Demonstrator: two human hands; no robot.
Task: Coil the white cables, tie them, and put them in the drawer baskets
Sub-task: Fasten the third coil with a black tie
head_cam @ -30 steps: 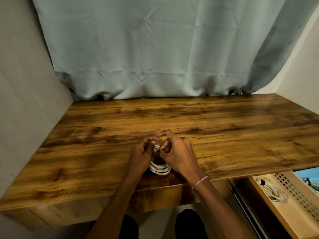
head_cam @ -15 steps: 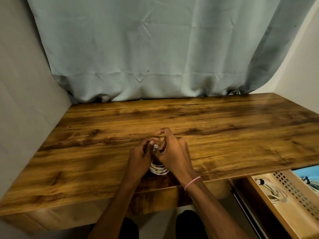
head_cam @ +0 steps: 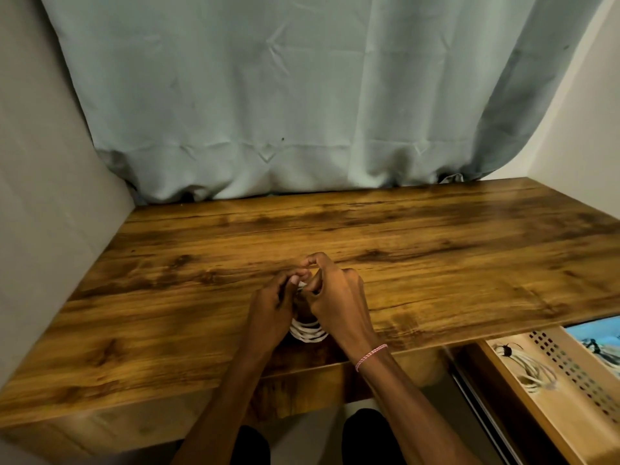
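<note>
A coiled white cable (head_cam: 308,333) rests on the wooden desk (head_cam: 436,263) near its front edge, held between both hands. My left hand (head_cam: 271,310) grips the coil's left side, thumb and fingers pinched at its top. My right hand (head_cam: 339,300) closes on the right side, fingertips pinched above the coil; any tie between the fingers is too small to make out. Most of the coil is hidden by the hands. At the lower right, an open drawer holds a tan basket (head_cam: 550,397) with another coiled white cable (head_cam: 530,370) tied with a dark tie.
A grey-green curtain (head_cam: 268,95) hangs behind the desk. Walls close in on the left (head_cam: 50,229) and right. A second basket with a blue lining (head_cam: 600,340) sits at the far right edge. My knees (head_cam: 365,434) show below the desk.
Both hands stay on the coil at the same spot; the fingertips have drawn slightly closer together over its top. The view shifted a little.
</note>
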